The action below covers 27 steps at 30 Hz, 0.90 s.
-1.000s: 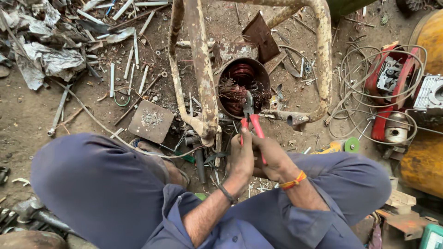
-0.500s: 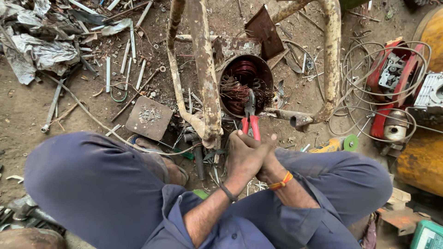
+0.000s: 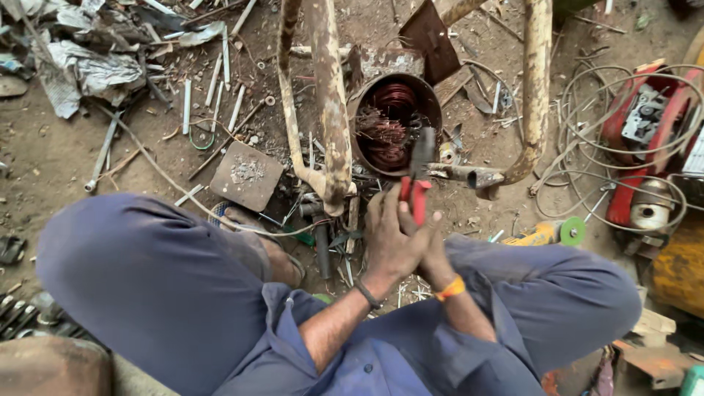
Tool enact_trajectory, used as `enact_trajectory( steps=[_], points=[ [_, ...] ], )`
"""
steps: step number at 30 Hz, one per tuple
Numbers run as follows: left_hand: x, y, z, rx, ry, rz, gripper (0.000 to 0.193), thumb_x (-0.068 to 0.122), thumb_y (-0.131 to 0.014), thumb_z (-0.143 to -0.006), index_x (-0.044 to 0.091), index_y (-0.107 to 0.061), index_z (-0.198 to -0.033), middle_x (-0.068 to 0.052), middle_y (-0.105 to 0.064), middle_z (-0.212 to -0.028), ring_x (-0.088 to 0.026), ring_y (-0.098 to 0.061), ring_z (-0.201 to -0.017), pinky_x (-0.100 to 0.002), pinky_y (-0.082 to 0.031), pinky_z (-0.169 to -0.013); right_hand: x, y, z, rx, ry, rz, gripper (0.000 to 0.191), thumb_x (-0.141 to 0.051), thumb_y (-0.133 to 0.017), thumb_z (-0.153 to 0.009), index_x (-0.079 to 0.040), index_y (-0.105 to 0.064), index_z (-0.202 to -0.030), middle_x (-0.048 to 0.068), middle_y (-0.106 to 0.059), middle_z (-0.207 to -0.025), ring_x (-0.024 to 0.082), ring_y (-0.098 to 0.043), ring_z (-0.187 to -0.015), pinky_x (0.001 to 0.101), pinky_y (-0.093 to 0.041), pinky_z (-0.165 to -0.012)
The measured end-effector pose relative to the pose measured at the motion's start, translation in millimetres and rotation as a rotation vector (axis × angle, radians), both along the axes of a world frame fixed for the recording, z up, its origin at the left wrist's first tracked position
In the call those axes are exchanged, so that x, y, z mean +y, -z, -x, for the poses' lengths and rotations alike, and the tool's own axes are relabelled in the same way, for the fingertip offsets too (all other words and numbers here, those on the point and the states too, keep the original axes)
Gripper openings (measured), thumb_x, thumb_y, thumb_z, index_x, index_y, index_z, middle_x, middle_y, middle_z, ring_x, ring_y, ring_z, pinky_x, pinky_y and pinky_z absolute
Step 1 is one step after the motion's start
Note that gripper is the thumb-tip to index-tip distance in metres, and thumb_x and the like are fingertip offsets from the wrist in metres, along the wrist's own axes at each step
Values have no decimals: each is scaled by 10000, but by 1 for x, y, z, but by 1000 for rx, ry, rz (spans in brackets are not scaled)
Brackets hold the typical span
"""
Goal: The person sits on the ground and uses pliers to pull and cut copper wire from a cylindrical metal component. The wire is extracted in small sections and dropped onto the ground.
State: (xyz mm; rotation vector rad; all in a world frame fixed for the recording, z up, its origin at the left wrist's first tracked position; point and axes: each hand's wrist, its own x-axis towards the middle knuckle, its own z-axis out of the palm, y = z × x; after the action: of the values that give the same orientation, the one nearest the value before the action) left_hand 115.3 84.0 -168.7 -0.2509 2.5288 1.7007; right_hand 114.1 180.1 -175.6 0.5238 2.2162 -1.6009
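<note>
- Gripping the red-handled pliers [image 3: 418, 180] with both hands, the person squats on the dirt ground [image 3: 51, 158] with the tool's dark nose reaching into the mouth of the round motor housing [image 3: 394, 121].
- The left hand [image 3: 392, 238] is clenched over the red handles; the right hand [image 3: 433, 253] lies beneath it, mostly hidden, and seems closed on the same handles.
- The housing lies on its side between the bars of a rusty metal frame [image 3: 330, 110], with copper windings [image 3: 389, 128] packed inside.
- I judge the work to be pulling or cutting that copper; it goes best with the nose biting a few strands close to the core, not a thick bundle.
- Keeping both wrists in line with the tool should stop the handles from twisting out.
- The housing looks free to roll, so a pull straight back toward the body, with the frame bracing it, seems wise.
- Loose wire ends are sharp; bare fingers are best kept behind the jaws.
- A yellow grinder [image 3: 546, 233] lies near the right knee.
</note>
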Motion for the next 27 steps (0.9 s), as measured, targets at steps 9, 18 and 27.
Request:
enact_trajectory(
  steps=[9,18,27],
  points=[
    [-3,32,44,-384,-82,-686,631,174,-543,-1017,29,-334,-1594,7,-641,-659,-109,-577,-543,-271,-501,-487,35,-102,-2,136,94,490,449,-177,-413,-1090,84,-424,-1455,248,-595,-1400,322,-642,-1258,465,-524,-1074],
    [-11,20,58,-477,38,-839,821,65,-582,-992,149,-35,-1599,-15,-679,-783,-56,-497,-498,-213,-391,-418,51,-100,-12,107,65,505,439,-179,-397,-1102,114,-463,-1422,221,-621,-1350,308,-656,-1233,442,-541,-1067],
    [-39,36,61,-489,24,-1041,474,114,-564,-1073,112,-505,-1543,31,-650,-741,-44,-489,-514,-234,-385,-429,77,-97,-31,122,-10,240,451,-216,-504,-1060,52,-542,-1420,107,-676,-1261,161,-654,-1130,318,-515,-1011]
  ],
)
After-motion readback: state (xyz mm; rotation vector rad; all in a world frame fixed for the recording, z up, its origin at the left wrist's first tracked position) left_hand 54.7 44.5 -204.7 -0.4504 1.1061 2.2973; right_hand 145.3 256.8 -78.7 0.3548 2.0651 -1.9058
